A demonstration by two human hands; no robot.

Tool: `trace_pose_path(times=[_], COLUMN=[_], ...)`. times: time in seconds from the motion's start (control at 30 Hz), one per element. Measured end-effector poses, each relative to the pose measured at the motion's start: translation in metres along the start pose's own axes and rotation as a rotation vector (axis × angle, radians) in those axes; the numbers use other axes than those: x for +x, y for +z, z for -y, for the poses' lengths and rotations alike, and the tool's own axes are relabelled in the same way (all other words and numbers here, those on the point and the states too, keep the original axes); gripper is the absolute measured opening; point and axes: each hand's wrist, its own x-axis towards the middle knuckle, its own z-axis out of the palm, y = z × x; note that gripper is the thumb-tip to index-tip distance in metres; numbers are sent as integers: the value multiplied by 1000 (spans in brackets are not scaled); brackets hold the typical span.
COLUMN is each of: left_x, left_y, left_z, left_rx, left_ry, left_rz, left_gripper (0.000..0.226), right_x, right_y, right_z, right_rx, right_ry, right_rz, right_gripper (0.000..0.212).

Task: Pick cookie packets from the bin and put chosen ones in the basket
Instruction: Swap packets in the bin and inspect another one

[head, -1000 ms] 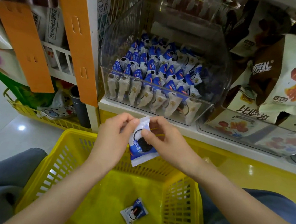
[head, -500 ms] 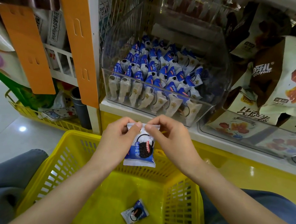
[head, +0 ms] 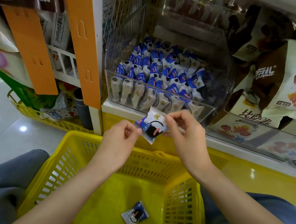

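- Packet under inspection [head: 150,127]: one small blue-and-white cookie packet with a dark round cookie printed on it, held tilted between both hands.
- Right hand [head: 187,134]: thumb and forefinger curled and pinching the packet's upper right edge. The other fingers are folded loosely behind it.
- Left hand [head: 119,140]: thumb and forefinger tips are pressed together at the packet's lower left blue corner, apparently pinching the seam. The other fingers are curled in.
- Bin [head: 223,79]: clear plastic, on the shelf just beyond and above the grip. The held packet's top corner overlaps its front wall in view; whether they touch cannot be told.
- Bin stock [head: 158,72]: many matching packets, standing in rough rows.
- Basket [head: 179,206]: yellow slotted plastic, below and nearer than the grip, between the person's knees.
- Second packet [head: 135,215]: lies flat on the basket floor, well below the held one.
- Right of the grip: large snack bags [head: 293,81] on the same shelf.
- Left of the grip: orange hanging strips [head: 84,50].
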Motion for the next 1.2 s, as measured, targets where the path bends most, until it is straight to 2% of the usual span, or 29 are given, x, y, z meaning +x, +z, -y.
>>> trace_pose_path(times=[0.17, 0.27, 0.33, 0.37, 0.43, 0.57, 0.67, 0.77, 0.87, 1.0, 1.1, 1.2], left_x=[6, 3, 0, 0, 0, -1, -3, -2, -2, -7, -8, -7], left_y=[-2, -5, -4, -4, -2, 1, 2, 4, 6, 12, 11, 6], left_z=[-15, -14, -13, -13, -15, -16, -17, -14, -7, 0, 6, 4], left_rx=[-544, -626, -647, -632, -552, -534, -535, -439, -192, 52, 205, 272], left_ry=[-408, -416, -386, -367, -322, -279, -247, -155, 22, 178, 242, 329], left_rz=[117, 147, 106, 74, 27, 43, 111, 83, -10, -55, -51, 15], left_gripper=[41, 31, 17, 12, 10, 15, 19, 16, 31, 47, 53, 49], right_x=[-11, -18, -21, -22, -23, -14, -6, -7, -7, -9, -9, -9], right_y=[2, 4, 5, 6, 10, 15, 15, 16, 19, 22, 21, 19], right_z=[2, 1, 0, -1, -3, -5, -5, -2, -2, -2, -1, -2], right_rx=[-126, -231, -319, -342, -293, 17, 351, 433, 350, 270, 304, 331], right_ry=[-213, -312, -371, -377, -266, 212, 469, 493, 457, 459, 458, 449], right_rz=[152, 249, 295, 310, 292, 198, 272, 294, 237, 214, 230, 236], right_gripper=[5, 6, 8, 9, 12, 16, 17, 13, 11, 22, 18, 16])
